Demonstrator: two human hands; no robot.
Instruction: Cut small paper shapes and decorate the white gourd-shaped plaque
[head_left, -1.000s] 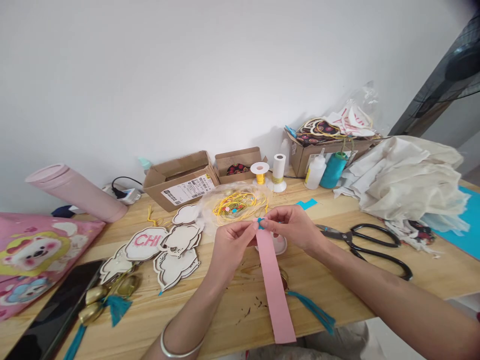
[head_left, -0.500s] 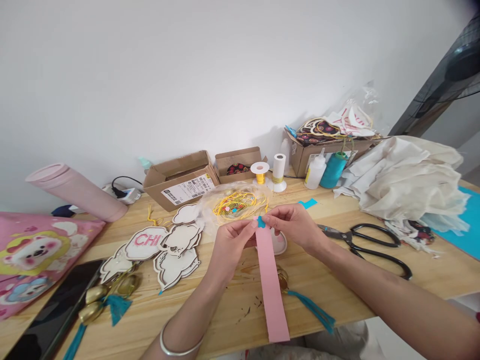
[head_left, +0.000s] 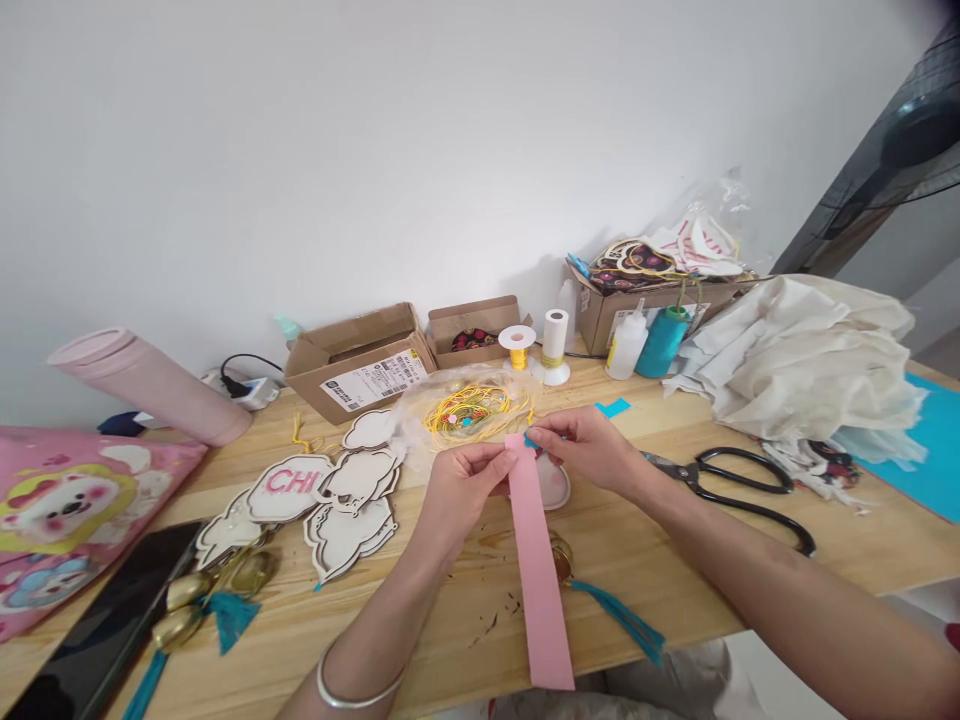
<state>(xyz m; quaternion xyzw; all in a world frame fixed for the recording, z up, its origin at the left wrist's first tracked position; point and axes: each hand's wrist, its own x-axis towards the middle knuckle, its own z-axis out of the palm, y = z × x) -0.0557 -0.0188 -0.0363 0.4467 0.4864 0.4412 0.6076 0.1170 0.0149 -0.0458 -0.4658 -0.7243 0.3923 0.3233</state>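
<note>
A long pink strip (head_left: 538,580) hangs down over the front of the table, its top end pinched between the thumb and fingers of my left hand (head_left: 474,478). My right hand (head_left: 577,445) is closed on a small blue cut-out piece (head_left: 530,438) at the strip's top right corner. Most of that blue piece is hidden by my fingers. Behind the strip lie a pale cloud-shaped piece (head_left: 553,485) and a gold bell (head_left: 561,556) with a blue tassel (head_left: 621,618). Black-handled scissors (head_left: 739,485) rest right of my right hand.
Several cloud-shaped plaques (head_left: 352,500) lie left of my hands. Behind are a bag of yellow cords (head_left: 480,410), cardboard boxes (head_left: 360,365), spools (head_left: 554,345), a glue bottle (head_left: 628,343) and teal thread (head_left: 663,342). Pale cloth (head_left: 810,350) is heaped right; a phone (head_left: 97,620) lies left.
The blue piece, earlier lying across the top of the pink strip, has shifted right with my right fingers and is now mostly covered. My left hand keeps its pinch on the strip.
</note>
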